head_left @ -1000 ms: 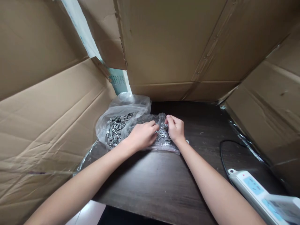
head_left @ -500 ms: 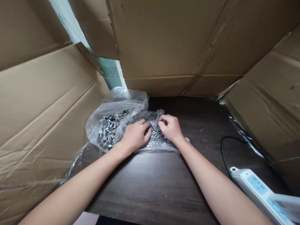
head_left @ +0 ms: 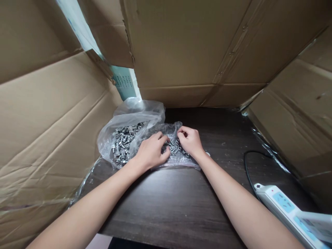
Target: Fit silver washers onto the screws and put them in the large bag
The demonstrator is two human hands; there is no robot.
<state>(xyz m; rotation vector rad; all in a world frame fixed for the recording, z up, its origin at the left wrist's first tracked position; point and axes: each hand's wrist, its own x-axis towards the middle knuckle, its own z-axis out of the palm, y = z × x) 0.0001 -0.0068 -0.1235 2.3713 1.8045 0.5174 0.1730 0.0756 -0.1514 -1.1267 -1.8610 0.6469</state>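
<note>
A small clear plastic bag (head_left: 178, 161) lies on the dark tabletop. Loose bolts (head_left: 171, 147) and nuts (head_left: 178, 143) show between my hands. My left hand (head_left: 155, 149) rests over the bag's left part, thumb apart from the bent fingers; it is open, its fingertips among the bolts. At the bag's right side my right hand (head_left: 190, 139) is closed in a pinch, and whatever lies between its fingertips is hidden. Left of my left hand stands a larger open plastic bag (head_left: 105, 138), full of flanged bolts (head_left: 123, 142).
Cardboard walls surround the tabletop (head_left: 166, 204) at the left (head_left: 52, 121), back (head_left: 181, 45) and right (head_left: 301, 114). A white power strip (head_left: 285, 207) with a black cable (head_left: 246, 169) lies at the front right. A pale green printed object (head_left: 126, 81) shows through the back-left gap.
My left thumb and fingers have spread a little apart. My right hand has shifted slightly, and more nuts show beside it. The view has moved a little.
</note>
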